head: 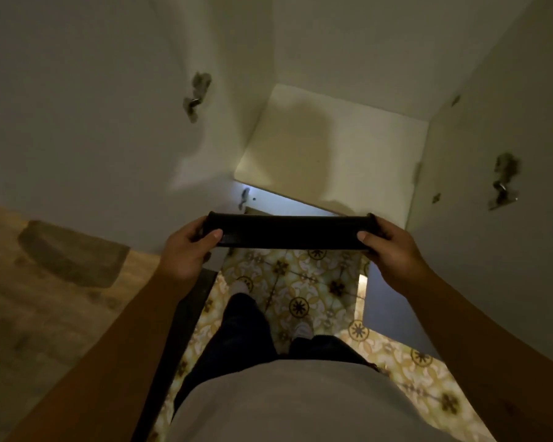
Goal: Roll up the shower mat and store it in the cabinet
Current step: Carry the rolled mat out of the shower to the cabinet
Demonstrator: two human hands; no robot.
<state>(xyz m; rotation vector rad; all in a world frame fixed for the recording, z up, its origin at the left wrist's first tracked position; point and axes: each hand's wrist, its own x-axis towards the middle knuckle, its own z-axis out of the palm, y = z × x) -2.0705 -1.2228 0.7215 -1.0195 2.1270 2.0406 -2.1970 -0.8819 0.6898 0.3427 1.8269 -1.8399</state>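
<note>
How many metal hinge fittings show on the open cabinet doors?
2: one hinge on the left door, one hinge on the right door. Others may lie outside the frame.

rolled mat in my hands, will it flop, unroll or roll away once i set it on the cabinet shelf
The black rolled rubber mat spans straight between the left hand and right hand without sagging, so it probably stays fairly stiff. Both hands pinch its ends, so it may spring open if released. Being round, it could roll on the flat white cabinet shelf.

Cabinet shelf (329, 154), white, bare, at 12 o'clock. Patterned yellow tile floor (304, 282) below center; person's two feet (302, 328) stand on it toward 6 o'clock.
</note>
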